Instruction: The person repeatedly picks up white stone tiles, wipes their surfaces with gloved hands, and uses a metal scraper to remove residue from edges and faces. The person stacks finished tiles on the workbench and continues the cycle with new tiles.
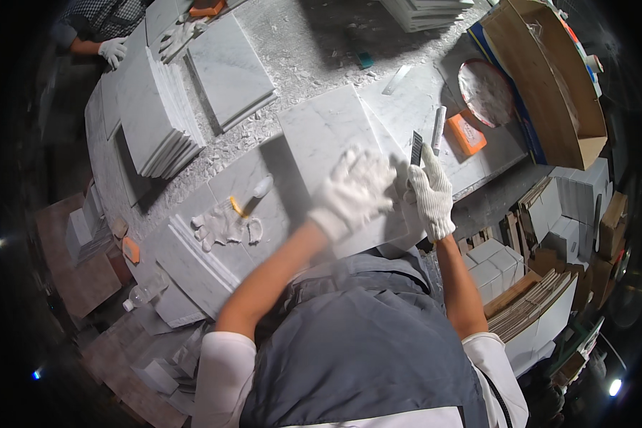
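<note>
A pale grey-veined marble tile (321, 125) lies on the bench in front of me, jutting toward my waist. My left hand (355, 187), in a white knitted glove, is over the tile; motion smears its fingers. My right hand (434, 189), also gloved, is at the tile's right side and pinches a small dark flat strip (416, 147) with fine light marks along it. Just beyond that hand stands a thin white stick-like piece (439, 127). An orange block (466, 133) sits to its right, beside a round tub of white material (485, 93).
Stacked marble tiles (153, 118) stand at the left, with another stack (232, 68) beside them. A crumpled glove (225, 225) lies on the left bench. Stone chips litter the bench. A cardboard box (553, 78) is at the far right. Another person's gloved hand (112, 51) shows at upper left.
</note>
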### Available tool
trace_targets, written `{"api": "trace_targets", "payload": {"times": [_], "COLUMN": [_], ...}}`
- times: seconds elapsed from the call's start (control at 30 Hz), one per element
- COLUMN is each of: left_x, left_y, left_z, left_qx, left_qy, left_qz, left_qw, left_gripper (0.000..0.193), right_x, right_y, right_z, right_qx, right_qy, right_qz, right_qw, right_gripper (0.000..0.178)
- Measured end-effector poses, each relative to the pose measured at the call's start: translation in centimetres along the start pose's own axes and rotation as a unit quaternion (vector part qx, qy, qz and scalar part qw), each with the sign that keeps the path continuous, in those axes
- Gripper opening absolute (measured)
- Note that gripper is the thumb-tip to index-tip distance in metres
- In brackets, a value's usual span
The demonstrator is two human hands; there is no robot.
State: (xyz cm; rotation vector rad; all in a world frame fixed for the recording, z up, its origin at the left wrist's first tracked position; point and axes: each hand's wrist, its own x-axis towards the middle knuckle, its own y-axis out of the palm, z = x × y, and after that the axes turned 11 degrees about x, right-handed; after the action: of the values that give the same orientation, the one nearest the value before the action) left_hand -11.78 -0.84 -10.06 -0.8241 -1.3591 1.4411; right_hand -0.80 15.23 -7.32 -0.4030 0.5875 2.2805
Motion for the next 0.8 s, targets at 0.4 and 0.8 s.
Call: {"api": "trace_targets", "payload": {"times": [0.4,0.8], "left_x": [5.7,-0.9], "left_y": [0.8,-3.6], "left_z": [3.9,-2.5], "left_qx": [0.221,-0.565], "left_qy": [-0.038,-0.239], "left_qz": [0.183,0.030], "left_qw": [0.957,0.789], "left_gripper": [0.066,0.034], "right_x": [-1.5,-1.9], "right_y": [-1.3,-3.4], "right_z": [-0.1,-0.4], "right_qx": [0.060,0.073], "right_qy": [0.022,0.069], "right_qz": [0.005,-0.026], "right_qw": [0.998,0.995], "right_gripper": [0.068,0.055]}}
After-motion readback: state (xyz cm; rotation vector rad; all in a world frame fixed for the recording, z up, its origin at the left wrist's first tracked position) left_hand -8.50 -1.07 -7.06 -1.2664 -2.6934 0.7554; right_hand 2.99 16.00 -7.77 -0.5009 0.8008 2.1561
